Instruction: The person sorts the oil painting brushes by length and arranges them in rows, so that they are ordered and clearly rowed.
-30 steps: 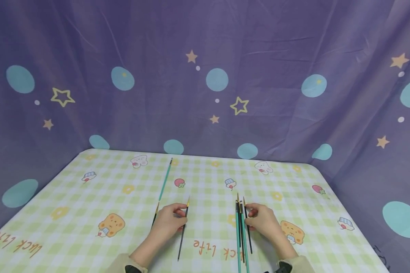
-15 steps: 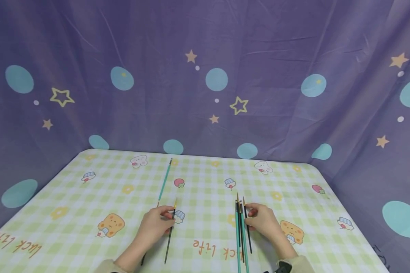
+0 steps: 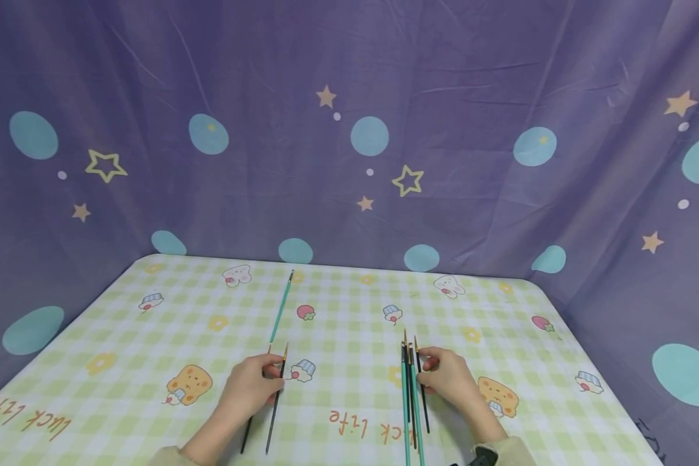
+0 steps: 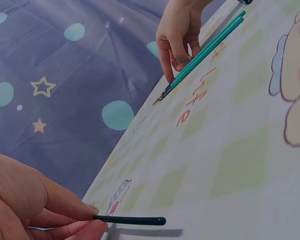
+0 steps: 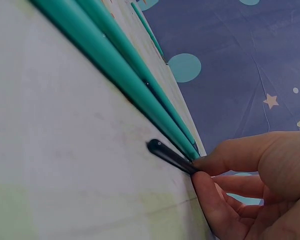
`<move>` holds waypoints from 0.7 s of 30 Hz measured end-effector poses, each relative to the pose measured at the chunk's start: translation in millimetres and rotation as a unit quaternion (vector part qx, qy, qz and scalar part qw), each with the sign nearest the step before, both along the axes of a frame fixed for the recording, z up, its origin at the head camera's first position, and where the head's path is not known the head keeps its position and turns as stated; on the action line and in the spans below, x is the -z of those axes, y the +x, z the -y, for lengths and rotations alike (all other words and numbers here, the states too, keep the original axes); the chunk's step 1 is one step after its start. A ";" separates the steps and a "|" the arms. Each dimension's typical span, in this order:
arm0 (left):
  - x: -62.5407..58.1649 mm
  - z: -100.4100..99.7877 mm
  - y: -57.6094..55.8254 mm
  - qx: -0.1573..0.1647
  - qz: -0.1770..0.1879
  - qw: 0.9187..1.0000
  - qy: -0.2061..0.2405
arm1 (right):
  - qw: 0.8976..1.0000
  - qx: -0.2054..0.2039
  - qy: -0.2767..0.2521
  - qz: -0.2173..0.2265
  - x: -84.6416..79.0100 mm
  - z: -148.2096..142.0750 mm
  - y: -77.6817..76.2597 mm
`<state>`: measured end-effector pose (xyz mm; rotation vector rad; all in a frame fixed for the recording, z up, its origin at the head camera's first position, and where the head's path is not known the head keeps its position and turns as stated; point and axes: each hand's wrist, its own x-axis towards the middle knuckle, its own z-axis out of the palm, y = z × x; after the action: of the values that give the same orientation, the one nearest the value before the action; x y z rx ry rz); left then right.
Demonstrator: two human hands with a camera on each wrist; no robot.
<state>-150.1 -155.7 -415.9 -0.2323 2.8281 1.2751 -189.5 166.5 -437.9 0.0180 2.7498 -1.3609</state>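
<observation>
In the head view my left hand (image 3: 246, 389) pinches a slim black paintbrush (image 3: 274, 414), bristles pointing away, over the left half of the table. A second black paintbrush (image 3: 247, 435) lies alongside, partly hidden behind that hand. The left wrist view shows the held brush's dark handle end (image 4: 140, 220) just above its shadow. My right hand (image 3: 447, 377) pinches a black paintbrush (image 3: 424, 406) at the right edge of a bunch. The bunch has teal paintbrushes (image 3: 417, 414) and black ones, lying nearly parallel. In the right wrist view, thumb and finger meet on the black handle (image 5: 170, 156).
A lone teal paintbrush (image 3: 281, 309) lies farther back on the left. The table wears a green-and-white checked cloth (image 3: 349, 362) with printed bears and cupcakes. Behind it hangs a purple curtain (image 3: 303, 162) with stars and blue ovals.
My left hand has moved left with the black paintbrush, bringing it close beside the other black one. The right hand has stayed at the bunch.
</observation>
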 end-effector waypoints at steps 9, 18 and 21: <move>0.9 8.9 -2.7 -0.006 0.007 1.000 -0.012 | 1.000 0.004 0.001 0.002 -0.8 0.1 -0.5; -2.0 15.0 -4.8 0.003 0.010 1.000 -0.013 | 1.000 0.005 0.000 0.001 -0.9 0.4 0.1; -1.5 14.2 -3.4 0.007 0.017 1.000 -0.021 | 1.000 0.004 -0.002 0.001 -0.6 0.7 0.0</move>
<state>-153.5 -169.8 -414.4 -0.2338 2.8256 1.1985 -189.5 165.9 -437.2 0.0302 2.7490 -1.3667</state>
